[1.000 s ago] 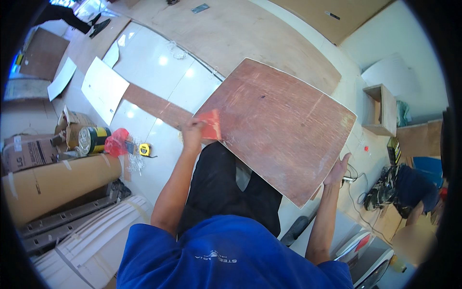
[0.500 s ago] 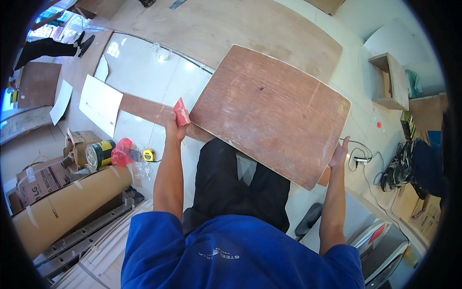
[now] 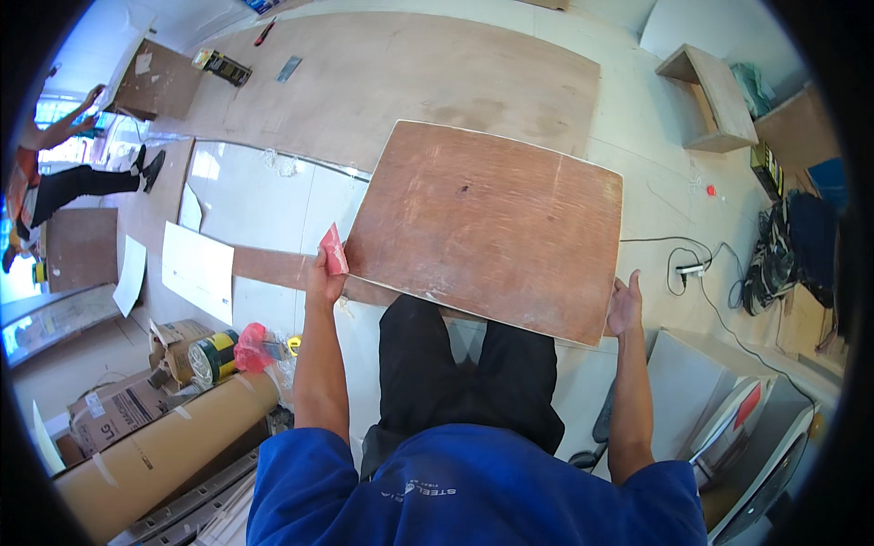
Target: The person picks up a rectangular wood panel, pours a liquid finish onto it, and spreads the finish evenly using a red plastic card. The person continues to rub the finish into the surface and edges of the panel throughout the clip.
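A reddish-brown wooden board (image 3: 487, 237) with pale edges and scuffed marks lies in front of me, its near edge over my knees. Beside its left corner, my left hand (image 3: 326, 280) is closed round a flat red piece (image 3: 334, 250), perhaps folded sandpaper. This piece points upward, close to the board's edge. On the far right side, my right hand (image 3: 625, 308) grips the board's edge with the thumb sticking up. The board partly hides the fingers of that hand. What bears the board's weight underneath is out of sight.
A large plywood sheet (image 3: 428, 68) spreads beyond the board. White sheets (image 3: 198, 273) lie left. A cardboard tube (image 3: 173, 455), cartons and a can (image 3: 212, 355) stand lower left. Cables with an adapter (image 3: 692, 269) and an open wooden box (image 3: 715, 100) are right. Another person (image 3: 82, 182) stands far left.
The view has turned, so the board looks more level and lower left. The red piece stays in my left hand, and my right hand stays at the board's right edge.
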Demonstrator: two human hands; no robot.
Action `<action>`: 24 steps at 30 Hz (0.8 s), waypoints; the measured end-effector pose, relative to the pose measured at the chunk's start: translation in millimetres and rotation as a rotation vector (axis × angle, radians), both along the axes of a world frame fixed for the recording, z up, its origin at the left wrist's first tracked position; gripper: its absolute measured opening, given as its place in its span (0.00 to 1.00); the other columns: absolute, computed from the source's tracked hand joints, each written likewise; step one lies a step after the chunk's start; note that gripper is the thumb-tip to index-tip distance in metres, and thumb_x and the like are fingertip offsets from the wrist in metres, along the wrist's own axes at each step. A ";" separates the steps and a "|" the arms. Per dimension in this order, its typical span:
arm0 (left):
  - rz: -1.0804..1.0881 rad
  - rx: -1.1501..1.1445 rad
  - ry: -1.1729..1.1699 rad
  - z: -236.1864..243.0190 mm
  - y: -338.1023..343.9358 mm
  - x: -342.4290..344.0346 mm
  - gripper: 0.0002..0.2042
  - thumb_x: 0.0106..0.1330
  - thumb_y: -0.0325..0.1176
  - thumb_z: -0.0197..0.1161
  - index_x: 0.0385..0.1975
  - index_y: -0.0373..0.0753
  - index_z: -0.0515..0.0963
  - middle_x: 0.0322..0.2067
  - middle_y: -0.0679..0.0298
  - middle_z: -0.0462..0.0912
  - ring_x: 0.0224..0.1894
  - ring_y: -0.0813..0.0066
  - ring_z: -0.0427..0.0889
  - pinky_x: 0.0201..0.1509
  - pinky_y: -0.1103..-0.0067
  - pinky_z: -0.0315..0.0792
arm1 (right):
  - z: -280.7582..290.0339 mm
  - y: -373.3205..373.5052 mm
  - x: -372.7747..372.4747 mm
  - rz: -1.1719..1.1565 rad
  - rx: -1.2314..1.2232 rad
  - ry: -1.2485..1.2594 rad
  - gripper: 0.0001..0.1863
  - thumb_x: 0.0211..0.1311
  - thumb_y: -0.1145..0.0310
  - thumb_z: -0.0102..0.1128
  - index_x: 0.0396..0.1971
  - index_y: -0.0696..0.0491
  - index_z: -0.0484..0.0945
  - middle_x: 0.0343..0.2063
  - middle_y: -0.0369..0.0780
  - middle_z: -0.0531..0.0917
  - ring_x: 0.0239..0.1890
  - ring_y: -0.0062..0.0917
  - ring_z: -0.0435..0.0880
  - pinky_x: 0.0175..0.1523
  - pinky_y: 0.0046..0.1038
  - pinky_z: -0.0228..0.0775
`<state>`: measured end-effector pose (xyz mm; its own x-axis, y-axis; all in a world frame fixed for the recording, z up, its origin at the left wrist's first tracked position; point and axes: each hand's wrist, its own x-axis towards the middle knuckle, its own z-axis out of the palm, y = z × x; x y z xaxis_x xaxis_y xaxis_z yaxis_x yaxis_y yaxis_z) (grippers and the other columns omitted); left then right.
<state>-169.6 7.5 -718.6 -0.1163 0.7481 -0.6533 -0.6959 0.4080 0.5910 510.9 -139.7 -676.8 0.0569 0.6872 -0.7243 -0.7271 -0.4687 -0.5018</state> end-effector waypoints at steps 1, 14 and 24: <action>0.000 -0.034 0.009 6.9 -0.3 0.1 0.21 0.80 0.48 0.57 0.61 0.37 0.76 0.51 0.62 0.86 0.53 0.70 0.84 0.62 0.68 0.77 | -3.2 -3.1 -0.2 0.005 0.005 0.006 0.57 0.72 0.23 0.36 0.72 0.69 0.61 0.64 0.50 0.78 0.67 0.40 0.78 0.72 0.43 0.69; -0.066 0.117 0.037 114.9 9.0 30.1 0.22 0.81 0.42 0.56 0.67 0.34 0.71 0.58 0.56 0.82 0.59 0.66 0.83 0.65 0.70 0.79 | 28.8 -8.7 34.2 0.040 0.161 0.114 0.58 0.70 0.22 0.40 0.76 0.65 0.58 0.67 0.53 0.76 0.68 0.40 0.79 0.68 0.39 0.75; -0.051 0.163 0.130 235.3 106.9 74.0 0.26 0.84 0.44 0.48 0.74 0.33 0.62 0.66 0.35 0.73 0.69 0.37 0.72 0.72 0.42 0.67 | 120.5 13.5 -2.2 -0.400 0.732 0.132 0.54 0.68 0.35 0.63 0.79 0.56 0.51 0.72 0.52 0.68 0.75 0.45 0.67 0.79 0.56 0.55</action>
<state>-95.6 114.3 -483.3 -0.1512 0.8499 -0.5049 -0.5904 0.3320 0.7357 508.8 -126.2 -556.3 0.3420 0.9317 -0.1222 -0.8429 0.2466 -0.4783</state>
